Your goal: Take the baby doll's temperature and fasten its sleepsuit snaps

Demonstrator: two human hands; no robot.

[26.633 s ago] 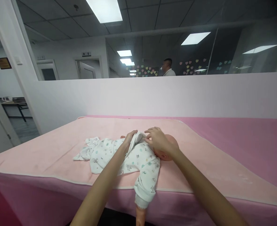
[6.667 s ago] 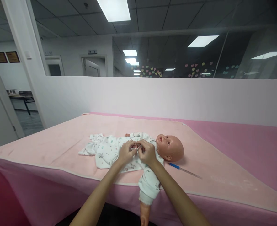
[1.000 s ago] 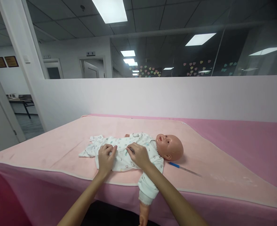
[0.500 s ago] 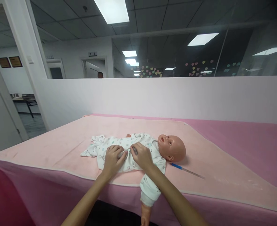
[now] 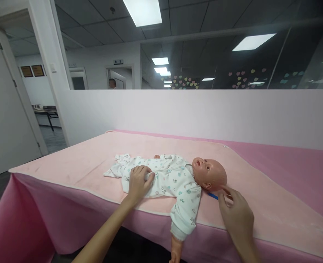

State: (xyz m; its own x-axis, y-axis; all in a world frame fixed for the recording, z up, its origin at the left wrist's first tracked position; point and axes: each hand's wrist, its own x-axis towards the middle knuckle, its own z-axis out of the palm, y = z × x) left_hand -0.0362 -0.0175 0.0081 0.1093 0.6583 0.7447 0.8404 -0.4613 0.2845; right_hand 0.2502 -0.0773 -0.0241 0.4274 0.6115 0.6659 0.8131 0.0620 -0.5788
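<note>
A baby doll (image 5: 210,173) lies on its back, its bald head to the right, dressed in a white printed romper (image 5: 166,182) with a snap front. My left hand (image 5: 141,182) rests on the belly, its curled fingers and thumb closed on the cloth at the front opening. To the right of the doll's head is my right hand (image 5: 238,212), thumb and fingers apart, over a thin rod with a blue end (image 5: 213,196). Most of the rod is hidden by that hand; whether I touch it is unclear. One doll arm (image 5: 176,248) hangs over the near table edge.
A peach blanket (image 5: 79,160) covers the pink-draped table (image 5: 295,164). Behind it stands a white half wall (image 5: 194,113) with glass above. At the left is a doorway with a door (image 5: 10,120). Beyond the glass a person's head (image 5: 112,83) shows.
My right hand has left the romper's front and moved right to the blue-ended rod. My left hand stays on the romper. The view has turned a little left.
</note>
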